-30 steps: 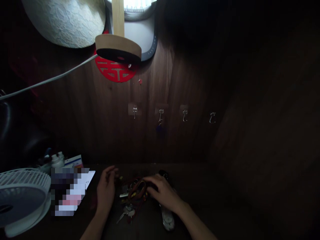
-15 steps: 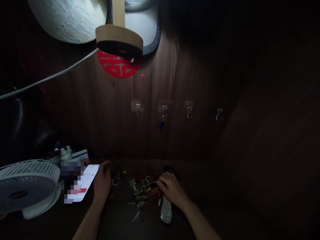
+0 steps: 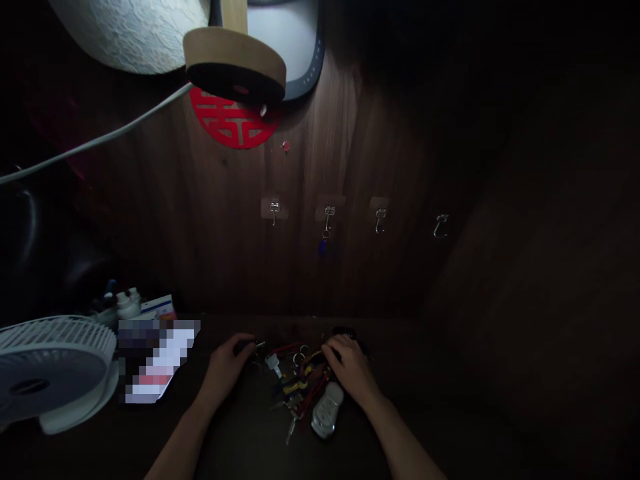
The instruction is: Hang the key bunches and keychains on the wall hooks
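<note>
A jumbled bunch of keys (image 3: 295, 385) lies on the dark tabletop between my hands, mixed with rings and red cords. At its near right side is a silver remote fob (image 3: 327, 410), lying flat. My left hand (image 3: 230, 367) is cupped at the pile's left edge, its fingers bent and apart, beside a small key ring (image 3: 256, 365). Over the right edge of the pile, my right hand (image 3: 351, 365) has its fingers curled onto the keys and cords; what lies under the fingertips is partly hidden. A dark item (image 3: 344, 331) shows just behind that hand.
Metal hooks (image 3: 380, 220) line the wooden back wall, one bearing a blue key tag (image 3: 323, 247). At left stand a white fan (image 3: 55, 373), a lit phone (image 3: 167, 363) and small white bottles (image 3: 129, 305). A lamp (image 3: 235, 60) hangs above with its cable.
My left hand has moved right, away from the phone, to the keys. The small key ring has shifted right with it. The remote fob has turned and now lies flatter.
</note>
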`<action>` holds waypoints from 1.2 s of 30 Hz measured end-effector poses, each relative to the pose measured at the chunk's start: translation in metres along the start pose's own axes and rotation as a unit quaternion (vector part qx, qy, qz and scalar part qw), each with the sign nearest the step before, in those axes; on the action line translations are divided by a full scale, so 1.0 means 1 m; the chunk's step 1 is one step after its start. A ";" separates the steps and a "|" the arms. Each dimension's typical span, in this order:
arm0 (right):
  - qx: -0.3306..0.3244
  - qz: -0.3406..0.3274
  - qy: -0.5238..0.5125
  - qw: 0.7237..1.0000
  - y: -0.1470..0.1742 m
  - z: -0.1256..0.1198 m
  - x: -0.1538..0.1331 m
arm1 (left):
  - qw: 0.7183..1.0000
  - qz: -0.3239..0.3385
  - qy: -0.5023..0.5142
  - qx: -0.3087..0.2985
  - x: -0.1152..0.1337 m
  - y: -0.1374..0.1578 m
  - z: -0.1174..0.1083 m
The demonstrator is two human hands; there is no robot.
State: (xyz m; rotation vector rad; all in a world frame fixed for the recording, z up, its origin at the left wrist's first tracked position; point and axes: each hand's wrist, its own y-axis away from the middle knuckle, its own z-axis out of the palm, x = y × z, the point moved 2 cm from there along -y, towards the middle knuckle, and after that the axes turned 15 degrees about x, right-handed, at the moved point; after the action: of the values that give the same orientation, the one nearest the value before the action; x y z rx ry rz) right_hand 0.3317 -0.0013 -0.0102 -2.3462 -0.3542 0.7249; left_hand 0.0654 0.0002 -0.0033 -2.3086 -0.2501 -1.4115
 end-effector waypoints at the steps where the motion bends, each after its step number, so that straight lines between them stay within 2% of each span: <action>1: 0.008 0.000 -0.003 1.000 0.000 -0.001 0.000 | 0.999 -0.021 0.027 -0.008 0.002 0.001 0.002; 4: 0.029 -0.003 -0.014 0.999 -0.002 -0.003 -0.002 | 0.988 -0.095 0.119 -0.036 0.008 0.005 0.005; 7: 0.041 -0.011 -0.032 0.999 -0.003 -0.004 -0.010 | 0.963 -0.159 0.214 -0.044 0.011 0.009 0.008; 11: 0.038 -0.035 -0.070 0.996 -0.003 -0.004 -0.031 | 0.929 -0.207 0.298 -0.070 0.013 0.012 0.010; 16: -0.002 -0.071 -0.111 0.991 0.001 -0.003 -0.060 | 0.915 -0.209 0.325 -0.115 0.014 0.015 0.015; 20: -0.010 -0.070 -0.120 0.990 0.003 -0.002 -0.063 | 0.912 -0.205 0.323 -0.151 0.017 0.020 0.019; 28: -0.023 -0.043 -0.113 0.992 0.005 0.002 -0.054 | 0.949 -0.170 0.249 -0.093 0.017 0.017 0.013; 31: -0.035 -0.055 -0.119 0.991 0.005 0.002 -0.058 | 0.933 -0.183 0.293 -0.101 0.016 0.016 0.013; 36: -0.043 -0.078 -0.130 0.988 0.004 0.002 -0.067 | 0.892 -0.194 0.372 -0.167 0.017 0.023 0.020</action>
State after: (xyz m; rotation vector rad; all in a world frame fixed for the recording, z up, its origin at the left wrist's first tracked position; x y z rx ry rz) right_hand 0.2764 -0.0322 0.0132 -2.2745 -0.6861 0.9571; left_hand 0.0982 -0.0127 -0.0025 -1.8089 -0.2487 -2.5962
